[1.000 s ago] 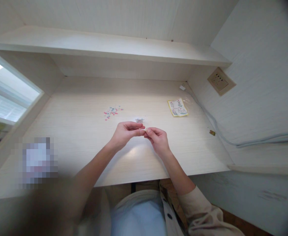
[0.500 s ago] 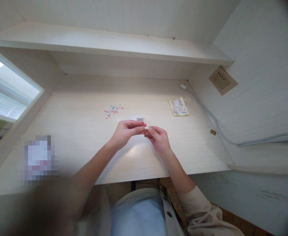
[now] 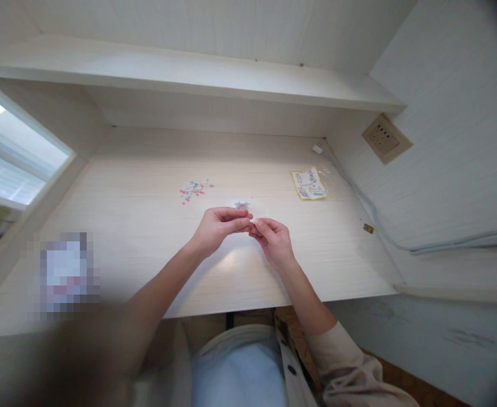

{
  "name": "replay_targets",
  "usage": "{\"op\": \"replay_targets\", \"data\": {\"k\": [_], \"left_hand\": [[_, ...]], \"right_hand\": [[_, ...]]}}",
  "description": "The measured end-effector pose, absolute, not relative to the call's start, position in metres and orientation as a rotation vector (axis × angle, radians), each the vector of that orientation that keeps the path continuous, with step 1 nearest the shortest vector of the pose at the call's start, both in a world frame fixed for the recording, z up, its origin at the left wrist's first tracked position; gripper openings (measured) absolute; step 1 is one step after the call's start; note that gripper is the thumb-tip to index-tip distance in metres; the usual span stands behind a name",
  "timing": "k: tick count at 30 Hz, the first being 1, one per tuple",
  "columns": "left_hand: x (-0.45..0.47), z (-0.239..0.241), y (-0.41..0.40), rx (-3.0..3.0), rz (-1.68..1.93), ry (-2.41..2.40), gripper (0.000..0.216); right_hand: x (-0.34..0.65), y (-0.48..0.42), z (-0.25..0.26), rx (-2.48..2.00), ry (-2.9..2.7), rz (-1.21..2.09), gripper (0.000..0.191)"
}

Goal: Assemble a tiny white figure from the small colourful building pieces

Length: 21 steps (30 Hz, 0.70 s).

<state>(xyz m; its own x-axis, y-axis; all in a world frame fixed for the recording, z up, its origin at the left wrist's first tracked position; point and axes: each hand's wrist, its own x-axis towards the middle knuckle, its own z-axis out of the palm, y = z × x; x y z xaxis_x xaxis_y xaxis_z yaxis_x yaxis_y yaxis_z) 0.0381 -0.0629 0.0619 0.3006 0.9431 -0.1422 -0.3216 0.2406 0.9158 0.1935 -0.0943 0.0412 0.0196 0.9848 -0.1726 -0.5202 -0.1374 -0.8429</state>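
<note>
My left hand point(image 3: 223, 226) and my right hand point(image 3: 273, 237) meet fingertip to fingertip above the middle of the desk. Both are closed in a pinch. A tiny pale piece point(image 3: 252, 221) shows between the fingertips, too small to name. Just beyond my left fingers lies a small greyish cluster point(image 3: 242, 205), partly hidden by them. Farther off to the left, a scatter of small pink, blue and white pieces point(image 3: 194, 190) lies on the desk.
A printed sheet with a yellow border point(image 3: 308, 184) lies at the right, beside clear plastic. A grey cable point(image 3: 371, 209) runs along the right wall below a socket point(image 3: 386, 138). A blurred-out object point(image 3: 65, 274) is at the left. A shelf point(image 3: 197, 82) overhangs the back.
The hands keep almost the same pinch and place. The view has shifted very slightly; nothing on the desk has visibly moved.
</note>
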Motion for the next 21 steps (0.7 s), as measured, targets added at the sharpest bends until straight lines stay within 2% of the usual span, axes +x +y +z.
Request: {"op": "replay_targets", "data": {"k": [21], "left_hand": [[0.0379,0.0631,-0.0648,0.957,1.011,0.868,0.034]], "right_hand": [[0.1969,-0.0962,0.0346,-0.949,-0.756,1.451,0.019]]}}
